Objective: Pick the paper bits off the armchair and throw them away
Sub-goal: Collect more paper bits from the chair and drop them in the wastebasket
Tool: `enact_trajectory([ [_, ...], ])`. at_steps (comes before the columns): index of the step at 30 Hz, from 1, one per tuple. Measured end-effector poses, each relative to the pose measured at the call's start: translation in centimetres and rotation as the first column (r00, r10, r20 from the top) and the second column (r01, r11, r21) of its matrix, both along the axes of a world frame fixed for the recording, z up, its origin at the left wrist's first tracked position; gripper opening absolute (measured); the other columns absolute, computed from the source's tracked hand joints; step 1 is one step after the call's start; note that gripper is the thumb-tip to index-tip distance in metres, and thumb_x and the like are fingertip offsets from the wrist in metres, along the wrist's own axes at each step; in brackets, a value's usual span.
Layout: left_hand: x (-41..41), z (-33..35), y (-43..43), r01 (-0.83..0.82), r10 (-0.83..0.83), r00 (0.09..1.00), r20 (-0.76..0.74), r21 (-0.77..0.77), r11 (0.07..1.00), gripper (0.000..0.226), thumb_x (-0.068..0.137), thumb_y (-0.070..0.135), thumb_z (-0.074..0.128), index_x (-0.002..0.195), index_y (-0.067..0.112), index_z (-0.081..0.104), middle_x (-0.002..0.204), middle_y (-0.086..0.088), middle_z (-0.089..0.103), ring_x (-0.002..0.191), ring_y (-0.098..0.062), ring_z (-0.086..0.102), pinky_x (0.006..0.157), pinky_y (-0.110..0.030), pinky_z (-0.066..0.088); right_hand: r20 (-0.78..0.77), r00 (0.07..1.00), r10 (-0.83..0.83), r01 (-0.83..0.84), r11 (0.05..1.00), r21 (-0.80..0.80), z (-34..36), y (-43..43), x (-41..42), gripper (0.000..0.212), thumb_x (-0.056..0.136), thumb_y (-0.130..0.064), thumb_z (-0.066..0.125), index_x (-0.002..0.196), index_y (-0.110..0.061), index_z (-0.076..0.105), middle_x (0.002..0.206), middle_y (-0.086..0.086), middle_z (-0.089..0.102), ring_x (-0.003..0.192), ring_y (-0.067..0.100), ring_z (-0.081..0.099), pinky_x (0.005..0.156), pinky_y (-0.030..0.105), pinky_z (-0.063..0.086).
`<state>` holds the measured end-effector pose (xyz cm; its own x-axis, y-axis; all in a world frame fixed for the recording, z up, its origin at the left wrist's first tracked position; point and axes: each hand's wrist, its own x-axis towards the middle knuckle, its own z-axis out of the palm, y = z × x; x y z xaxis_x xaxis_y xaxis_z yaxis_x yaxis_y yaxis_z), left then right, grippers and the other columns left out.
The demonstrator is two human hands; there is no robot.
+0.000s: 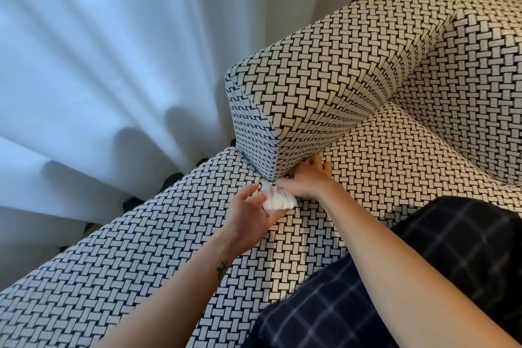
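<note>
By the curtain (99, 65), the left hand (251, 213) grips gathered paper bits (278, 201) over the armchair (169, 248) seat. The right hand (305, 178), fingers extended, probes the armrest (324, 70) seam, which likely wants a slow sweep.

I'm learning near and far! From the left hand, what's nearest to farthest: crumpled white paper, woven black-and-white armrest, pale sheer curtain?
1. Crumpled white paper, in the left hand.
2. Woven black-and-white armrest, just above it.
3. Pale sheer curtain, far left behind.
</note>
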<state>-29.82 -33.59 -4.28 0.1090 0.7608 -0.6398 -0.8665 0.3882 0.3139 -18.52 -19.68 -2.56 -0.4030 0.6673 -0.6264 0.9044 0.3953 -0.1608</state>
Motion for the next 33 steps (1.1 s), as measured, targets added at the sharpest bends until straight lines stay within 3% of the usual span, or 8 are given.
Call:
enact_trajectory([
  [3,-0.2,-0.1,-0.1,0.043,-0.043,0.999,-0.022,0.002,0.999,0.055,0.101,0.034,0.043,0.133,-0.009,0.057,0.135,-0.027,0.062,0.117,-0.031,0.062,0.106,-0.038,0.047,-0.02,0.999,0.045,-0.045,0.999,-0.027,0.2,-0.2,0.8,0.069,0.09,-0.075,0.031,0.151,-0.045,0.038,0.168,-0.004,0.011,0.152,0.033,-0.007,0.12,0.055,0.004],
  [6,-0.7,-0.2,-0.4,0.111,-0.111,0.994,-0.011,0.026,0.993,0.056,0.102,0.037,0.042,0.13,-0.008,0.059,0.126,-0.024,0.064,0.105,-0.029,0.066,0.091,-0.035,0.055,-0.101,0.995,0.022,-0.026,0.999,-0.045,0.4,-0.3,1.6,0.054,0.094,-0.065,0.038,0.144,-0.046,0.048,0.166,-0.009,0.019,0.149,0.027,0.0,0.114,0.048,0.01],
  [9,-1.5,-0.6,-0.8,0.173,-0.175,0.984,0.039,0.055,0.983,0.062,0.103,0.04,0.041,0.138,-0.01,0.052,0.13,-0.025,0.058,0.103,-0.029,0.066,0.088,-0.034,0.057,-0.076,0.997,-0.008,0.004,0.999,-0.043,0.2,-0.5,1.0,0.056,0.091,-0.065,0.042,0.142,-0.044,0.052,0.165,-0.004,0.021,0.148,0.03,0.001,0.114,0.05,0.013],
  [13,-1.7,-0.9,-0.8,0.157,-0.159,0.985,0.071,0.044,0.987,0.061,0.103,0.039,0.042,0.137,-0.012,0.051,0.137,-0.028,0.052,0.108,-0.03,0.063,0.099,-0.035,0.052,-0.024,0.998,-0.056,0.056,0.998,0.019,-0.3,-1.0,-0.3,0.067,0.089,-0.075,0.04,0.143,-0.037,0.053,0.164,0.0,0.021,0.148,0.032,0.002,0.116,0.053,0.013],
  [16,-1.5,-1.0,-0.9,0.141,-0.143,0.988,0.051,0.042,0.989,0.07,0.102,0.038,0.045,0.148,-0.014,0.036,0.135,-0.027,0.054,0.107,-0.029,0.063,0.1,-0.034,0.05,-0.188,0.979,-0.077,0.096,0.991,0.094,-1.5,-1.7,0.8,0.055,0.091,-0.074,0.041,0.128,-0.041,0.065,0.154,-0.005,0.037,0.142,0.027,0.011,0.108,0.047,0.017],
  [21,-1.3,-1.0,-1.2,0.192,-0.192,0.981,0.005,0.061,0.98,0.068,0.103,0.038,0.044,0.148,-0.013,0.039,0.153,-0.034,0.039,0.124,-0.035,0.048,0.107,-0.037,0.041,-0.342,0.935,-0.095,0.156,0.976,0.154,-2.4,-2.7,2.0,0.046,0.096,-0.067,0.043,0.119,-0.039,0.071,0.148,-0.005,0.046,0.142,0.022,0.014,0.106,0.041,0.013],
  [29,-1.5,-0.6,-1.1,0.168,-0.172,0.983,0.065,0.054,0.984,0.063,0.103,0.032,0.049,0.149,-0.01,0.041,0.139,-0.025,0.054,0.115,-0.029,0.061,0.116,-0.038,0.036,-0.156,0.984,-0.09,0.11,0.986,0.129,-1.3,-2.2,0.3,0.053,0.091,-0.07,0.041,0.128,-0.04,0.065,0.157,-0.002,0.033,0.145,0.029,0.009,0.109,0.049,0.015],
  [33,-1.5,0.0,-1.2,0.147,-0.149,0.987,0.055,0.042,0.988,0.056,0.102,0.029,0.05,0.144,-0.008,0.047,0.135,-0.023,0.059,0.11,-0.028,0.064,0.107,-0.034,0.045,-0.205,0.972,-0.116,0.144,0.982,0.125,-1.6,-2.5,0.6,0.052,0.092,-0.072,0.042,0.122,-0.04,0.069,0.152,0.0,0.038,0.143,0.027,0.011,0.109,0.047,0.016],
])
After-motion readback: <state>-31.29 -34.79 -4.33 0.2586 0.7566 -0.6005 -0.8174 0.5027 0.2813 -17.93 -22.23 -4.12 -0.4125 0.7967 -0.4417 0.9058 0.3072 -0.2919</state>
